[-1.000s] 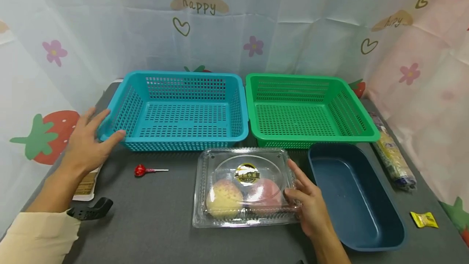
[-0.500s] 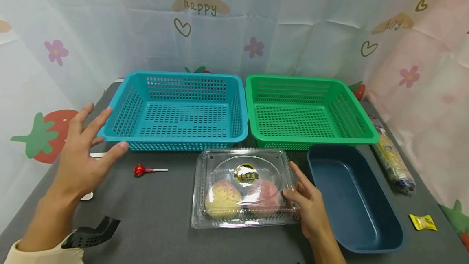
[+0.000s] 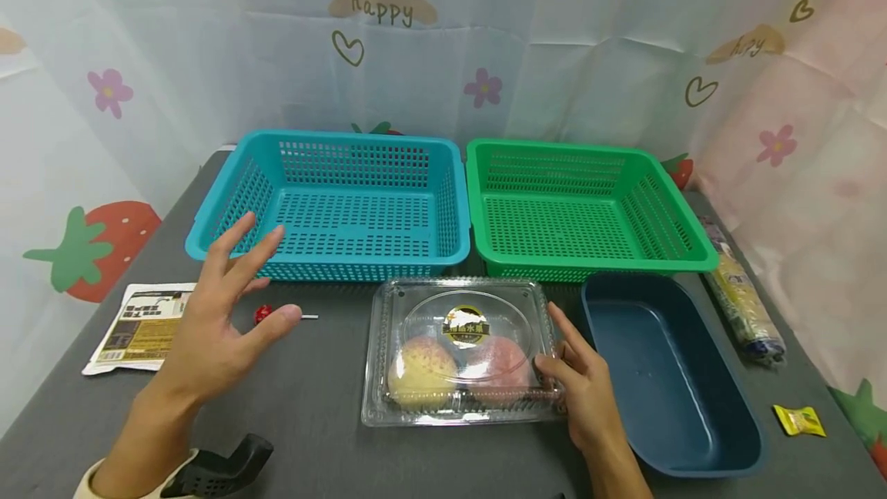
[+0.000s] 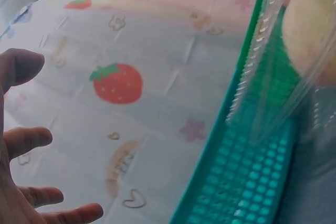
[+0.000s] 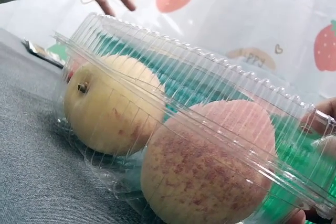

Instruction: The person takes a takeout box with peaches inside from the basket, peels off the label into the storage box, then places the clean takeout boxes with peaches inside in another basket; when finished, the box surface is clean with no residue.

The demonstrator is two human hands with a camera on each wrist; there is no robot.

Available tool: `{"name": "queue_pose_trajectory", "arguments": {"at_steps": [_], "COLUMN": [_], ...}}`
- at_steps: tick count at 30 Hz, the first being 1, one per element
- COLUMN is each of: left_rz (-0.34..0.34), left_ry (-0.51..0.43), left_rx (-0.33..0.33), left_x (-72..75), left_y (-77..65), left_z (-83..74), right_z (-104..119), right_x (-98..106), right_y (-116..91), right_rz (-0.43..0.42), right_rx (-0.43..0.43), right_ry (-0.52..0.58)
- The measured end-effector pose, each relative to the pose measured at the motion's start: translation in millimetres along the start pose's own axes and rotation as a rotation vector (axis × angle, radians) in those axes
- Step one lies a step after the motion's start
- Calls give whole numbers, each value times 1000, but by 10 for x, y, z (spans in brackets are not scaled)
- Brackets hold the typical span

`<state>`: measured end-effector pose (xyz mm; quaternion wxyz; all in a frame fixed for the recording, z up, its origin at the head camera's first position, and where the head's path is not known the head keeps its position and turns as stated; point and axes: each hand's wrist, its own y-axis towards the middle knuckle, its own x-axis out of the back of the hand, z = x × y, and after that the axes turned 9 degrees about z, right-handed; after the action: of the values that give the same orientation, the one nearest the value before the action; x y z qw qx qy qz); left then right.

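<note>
My right hand (image 3: 589,399) grips the right edge of a clear plastic clamshell box (image 3: 409,303), thumb on top. Inside the closed box lie two round fruits: a yellow one (image 5: 107,111) with a short stem and a pinkish, speckled one (image 5: 205,174). A black and gold label (image 3: 466,326) sits on the lid. My left hand (image 3: 225,322) hovers left of the box with fingers spread and nothing in its grasp. It partly overlaps a red lollipop (image 3: 262,314) on the grey table in the head view.
A blue basket (image 3: 333,262) and a green basket (image 3: 596,262) stand side by side at the back. Right of the box is a dark blue tub (image 3: 665,399). A long filled bag (image 3: 744,299) and a yellow wrapped candy (image 3: 799,420) lie farther right; a flat packet (image 3: 138,329) lies left.
My left hand has left the blue basket's left rim and moved right and toward me, uncovering the flat packet. My right hand and the box stay nearly still.
</note>
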<state>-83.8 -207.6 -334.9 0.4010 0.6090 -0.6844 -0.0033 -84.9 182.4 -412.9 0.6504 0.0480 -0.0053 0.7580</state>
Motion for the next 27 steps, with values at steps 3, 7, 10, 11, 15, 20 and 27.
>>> {"name": "queue_pose_trajectory", "arguments": {"at_steps": [3,7,10,11,15,20,27], "left_rz": [38,89,123,134,183,276,383], "left_ry": [11,17,4,0,-27,-72,-61], "left_rx": [3,30,52,58,83,148,203], "left_x": [-90,-212,-296,-322,-422,-539,-714], "left_y": [3,-2,3,3,-13,-31,-11], "left_z": [15,32,44,48,72,100,122], "right_z": [-7,-9,-5,-3,2,12,12], "right_x": [-1,-2,-1,-1,-5,-19,-11], "right_y": [5,5,4,5,9,23,5], "right_rz": [-3,-2,-1,-1,4,24,17], "right_rx": [5,0,-3,-3,2,21,41], "right_ry": [-3,-6,-8,-8,-9,0,-18]}}
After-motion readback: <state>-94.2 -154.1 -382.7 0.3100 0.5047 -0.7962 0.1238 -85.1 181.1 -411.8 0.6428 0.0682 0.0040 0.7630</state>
